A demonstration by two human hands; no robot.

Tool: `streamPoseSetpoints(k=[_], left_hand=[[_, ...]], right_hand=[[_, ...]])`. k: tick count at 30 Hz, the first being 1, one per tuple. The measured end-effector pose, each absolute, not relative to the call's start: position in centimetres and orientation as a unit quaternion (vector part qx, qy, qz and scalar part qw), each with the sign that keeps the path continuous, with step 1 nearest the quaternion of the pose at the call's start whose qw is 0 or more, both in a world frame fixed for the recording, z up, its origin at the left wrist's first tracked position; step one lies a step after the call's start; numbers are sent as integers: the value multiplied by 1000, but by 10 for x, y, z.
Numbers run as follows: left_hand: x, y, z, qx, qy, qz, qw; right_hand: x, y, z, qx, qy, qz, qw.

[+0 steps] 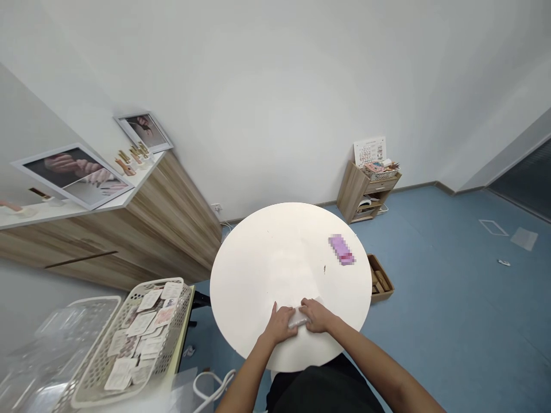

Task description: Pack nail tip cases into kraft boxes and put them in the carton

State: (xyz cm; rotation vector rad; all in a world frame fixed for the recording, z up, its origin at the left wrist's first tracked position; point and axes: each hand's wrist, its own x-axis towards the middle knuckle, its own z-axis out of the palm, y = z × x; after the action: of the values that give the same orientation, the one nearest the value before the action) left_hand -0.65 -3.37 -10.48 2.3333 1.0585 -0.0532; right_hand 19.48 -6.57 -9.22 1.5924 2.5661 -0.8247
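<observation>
My hands rest at the near edge of a round white table (258,269). Between them lies a small clear, silvery tube (298,319), and both my left hand (279,324) and my right hand (317,316) close on it from either side. Its middle shows, but the fingers hide its ends. A white sheet of paper (314,303) lies partly under my right hand. Farther off on the tabletop is a pink rectangular package (341,249), blurred in the picture.
A white lattice basket (131,338) of paper sachets and a clear plastic tray (64,344) stand at lower left. A cardboard box (379,278) sits beyond the table's right edge. A wood-panelled cabinet (172,223) stands at left, a small wooden cabinet (359,192) behind.
</observation>
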Motion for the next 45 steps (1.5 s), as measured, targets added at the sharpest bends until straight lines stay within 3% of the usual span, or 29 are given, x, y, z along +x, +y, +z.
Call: streamPoseSetpoints(k=[12,18,28,36,45], left_hand=[[-12,-18,-105,840,444,7,312],[-9,-13,-106,827,475,26,300],[6,-19,-137,892,440,97,29],[-2,-30,-148,905,416,-28,85],[12,-13,-121,894,422,-34,149]], right_hand=[[193,-44,-90,549,807,-219,7],[187,-32,-89,568,800,-189,-33],[182,-17,-96,596,780,-187,-27],[179,-29,-110,606,781,-148,-31],[182,-47,-119,549,815,-188,-7]])
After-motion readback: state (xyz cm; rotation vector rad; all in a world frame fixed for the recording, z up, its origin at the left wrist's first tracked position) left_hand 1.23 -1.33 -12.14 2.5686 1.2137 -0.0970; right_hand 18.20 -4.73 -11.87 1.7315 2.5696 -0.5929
